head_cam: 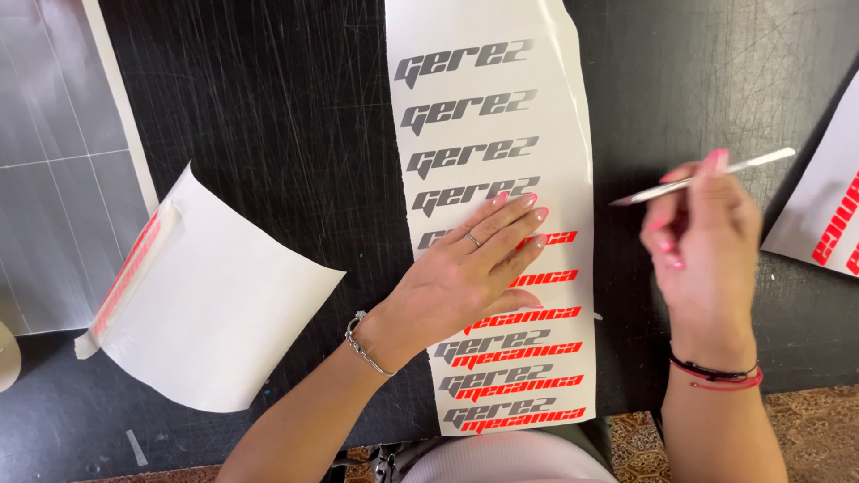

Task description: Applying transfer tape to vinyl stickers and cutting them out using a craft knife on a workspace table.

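- Two hands work over one long decal sheet (pixel 501 134) on the black tabletop (pixel 295 107).
- Left hand (pixel 465 268) lies flat mid-sheet, fingers (pixel 514 215) straight and close together.
- Right hand (pixel 702 241) beside the sheet's right edge, fingers pinching one thin tool (pixel 707 176).
- Three other sheets lie around.

A curled white sheet (pixel 224 313) with red lettering along one edge is seen on the black scratched counter (pixel 295 107). Left of it, a grey gridded sheet (pixel 54 161) is laid; far to its right, another red-lettered sheet (pixel 828 201).
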